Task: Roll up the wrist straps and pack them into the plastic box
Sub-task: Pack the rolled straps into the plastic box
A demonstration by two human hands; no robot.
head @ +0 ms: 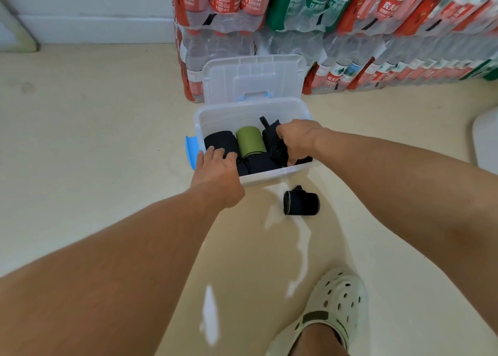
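On the floor in front of the stacked water-bottle packs, the clear plastic box stands open, with its lid propped upright behind it. Rolled wrist straps lie inside: a black roll at the left, a green roll beside it, and further black rolls toward the near wall and the right side.

The right hand is inside the box, fingers curled round a black rolled strap at the right end. The left hand rests over the near rim; its fingertips lie on the left black roll, fingers bent but not closed round it.

The step in hand appears to be seating this roll among the others. One more rolled strap lies on the floor just in front of the box, apart from it.

The next move likely calls for releasing the seated roll, then picking up the floor roll and fitting it into the remaining space.
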